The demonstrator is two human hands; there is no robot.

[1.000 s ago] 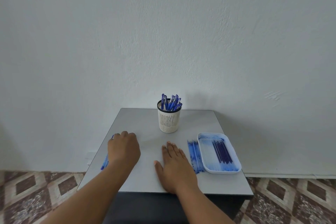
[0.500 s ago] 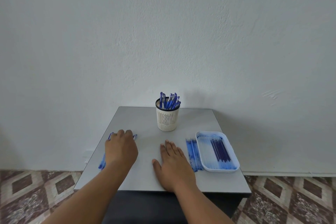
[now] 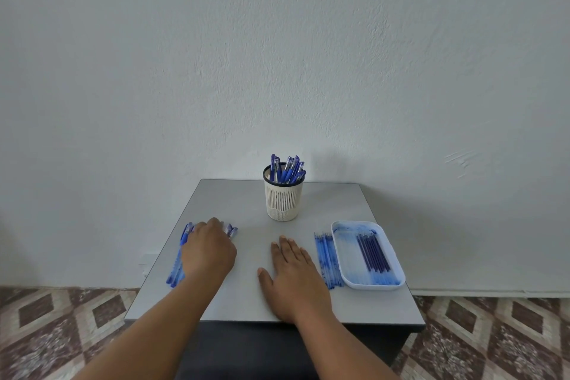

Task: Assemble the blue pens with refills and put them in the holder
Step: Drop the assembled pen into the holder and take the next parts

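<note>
Pick-up step: left hand covers pen bodies, grip unclear — right hand flat, empty; next, refills at its right.

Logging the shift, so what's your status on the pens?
Left hand on the loose pens, grip hidden. Right hand flat on the table, empty. Holder part filled; refills wait in the tray. Nothing in the way.

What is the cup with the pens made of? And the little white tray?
The holder looks like cream plastic with a matte finish: thin moulded slits run up its wall, and a dark rim rings the top. The tray also seems to be plastic, smooth and slightly glossy, with rounded moulded corners and blue ink smears on its floor. Both are guesses from looks alone.
</note>
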